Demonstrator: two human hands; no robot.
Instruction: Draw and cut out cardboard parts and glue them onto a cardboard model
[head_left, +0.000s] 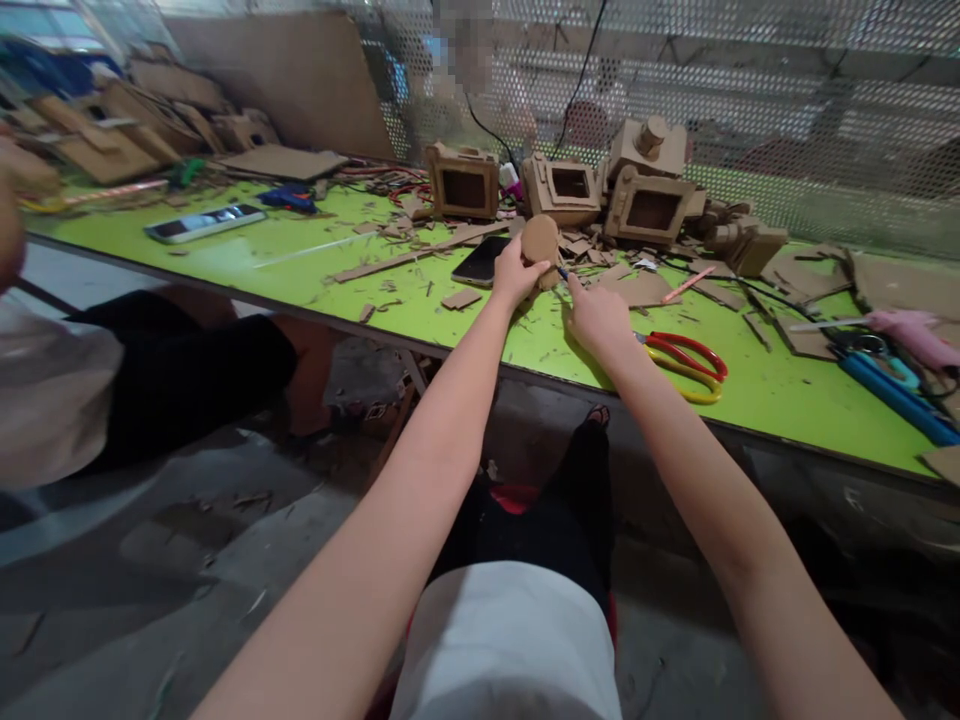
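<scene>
Here we pinch a round cardboard disc (540, 240) in our left hand (514, 275), thumb and fingers pressed on its lower edge, so it stands upright above the grip, just right of the phone (484, 262) on the green table (787, 390). Our right hand (600, 320), further right of the phone, is closed round a thin blue-tipped tool (562, 272), its tip at the disc's lower right edge. Scissors (686, 360) lie well right of the phone, and cardboard boxes (463, 182) stand behind it.
</scene>
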